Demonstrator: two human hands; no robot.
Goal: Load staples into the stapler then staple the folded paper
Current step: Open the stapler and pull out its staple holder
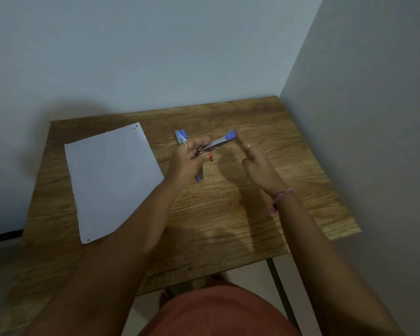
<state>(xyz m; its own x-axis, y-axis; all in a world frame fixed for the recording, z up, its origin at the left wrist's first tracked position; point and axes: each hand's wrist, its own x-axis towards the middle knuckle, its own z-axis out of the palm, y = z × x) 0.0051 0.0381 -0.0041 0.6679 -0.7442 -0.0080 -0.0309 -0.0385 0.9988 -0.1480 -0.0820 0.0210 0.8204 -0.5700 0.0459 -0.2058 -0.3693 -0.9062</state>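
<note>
A silver stapler (219, 142) with blue tips is swung open above the wooden table (228, 214). My left hand (192, 156) grips its hinge end, and the lower arm with a blue tip hangs below the palm. My right hand (255, 158) reaches out with straight fingers, its fingertips at the raised blue end of the top arm. A small blue and white staple box (181, 136) lies on the table just behind my left hand. A flat white paper sheet (112, 180) lies at the left of the table.
The table stands in a corner, with a wall behind and another close on the right. Its front edge is near my body. A pink band is on my right wrist (280, 201).
</note>
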